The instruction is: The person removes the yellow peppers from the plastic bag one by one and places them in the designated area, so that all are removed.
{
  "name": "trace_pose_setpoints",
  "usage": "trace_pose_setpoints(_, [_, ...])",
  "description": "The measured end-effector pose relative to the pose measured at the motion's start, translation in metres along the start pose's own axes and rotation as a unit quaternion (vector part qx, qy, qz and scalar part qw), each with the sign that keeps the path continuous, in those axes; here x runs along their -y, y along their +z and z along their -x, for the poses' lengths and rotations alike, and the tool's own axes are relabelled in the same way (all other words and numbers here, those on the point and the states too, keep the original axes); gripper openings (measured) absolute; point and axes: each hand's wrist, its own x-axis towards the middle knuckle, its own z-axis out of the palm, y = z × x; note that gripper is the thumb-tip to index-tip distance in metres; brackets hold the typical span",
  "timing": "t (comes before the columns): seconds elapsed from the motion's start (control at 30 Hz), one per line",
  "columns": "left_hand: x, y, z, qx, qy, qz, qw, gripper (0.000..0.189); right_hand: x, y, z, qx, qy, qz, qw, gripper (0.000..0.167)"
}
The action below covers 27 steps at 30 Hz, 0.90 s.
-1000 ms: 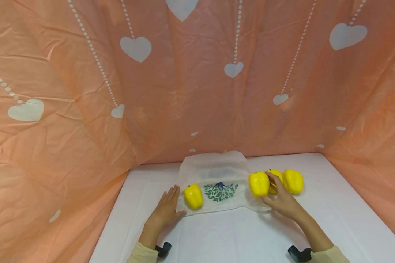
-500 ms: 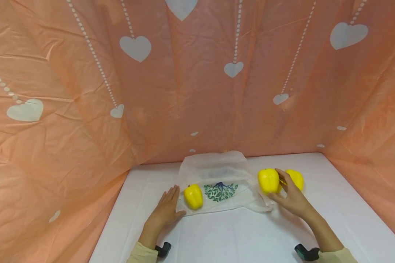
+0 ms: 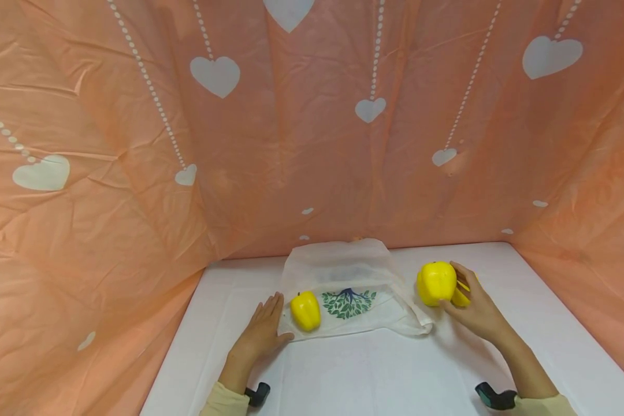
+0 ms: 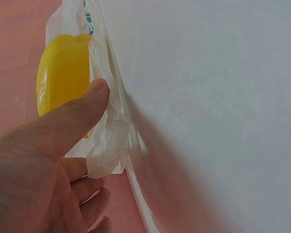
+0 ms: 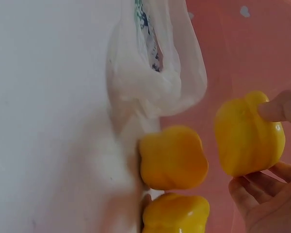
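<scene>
My right hand (image 3: 473, 309) holds a glossy yellow bell pepper (image 3: 437, 283) between thumb and fingers. In the right wrist view this bell pepper (image 5: 250, 136) is raised beside two more yellow bell peppers, a nearer one (image 5: 174, 158) and another (image 5: 177, 213) at the bottom edge. The head view shows only a sliver of those, behind the hand. My left hand (image 3: 262, 329) lies with fingers extended at the left end of a thin whitish bag (image 3: 343, 263) printed with a green and blue tree. Next to its fingers, another yellow bell pepper (image 3: 305, 311) rests on the bag.
A white-covered table (image 3: 333, 375) lies beneath everything. Peach sheeting (image 3: 312, 144) with white hearts surrounds it at the back and sides. The bag's crumpled right end (image 3: 418, 323) sits near my right hand.
My right hand has moved to the right with the bell pepper, away from the bag and in front of the two others. The left hand and its neighbouring bell pepper have stayed in place.
</scene>
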Motion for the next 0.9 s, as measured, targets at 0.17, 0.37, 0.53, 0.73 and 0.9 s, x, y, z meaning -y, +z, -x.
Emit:
trace_pose_setpoints(0.17, [0.0, 0.0, 0.0, 0.0, -0.001, 0.004, 1.0, 0.096, 0.0, -0.009, 0.001, -0.013, -0.013, 0.014, 0.9997, 0.092])
trace_pose_setpoints(0.37, [0.0, 0.0, 0.0, -0.002, -0.001, 0.005, 1.0, 0.096, -0.002, -0.02, 0.003, -0.019, -0.002, 0.02, 0.9996, 0.094])
trace_pose_setpoints(0.53, [0.0, 0.0, 0.0, 0.0, -0.004, 0.001, 1.0, 0.096, -0.007, -0.034, 0.004, -0.021, 0.006, 0.016, 0.9996, 0.095])
trace_pose_setpoints(0.73, [0.0, 0.001, 0.0, 0.003, -0.009, 0.003, 1.0, 0.096, -0.014, -0.051, 0.007, -0.022, 0.035, 0.02, 0.9989, 0.095])
trace_pose_setpoints(0.9, [-0.001, 0.0, 0.0, 0.003, -0.006, 0.009, 0.9999, 0.096, -0.021, -0.061, 0.01, -0.017, 0.057, 0.031, 0.9977, 0.097])
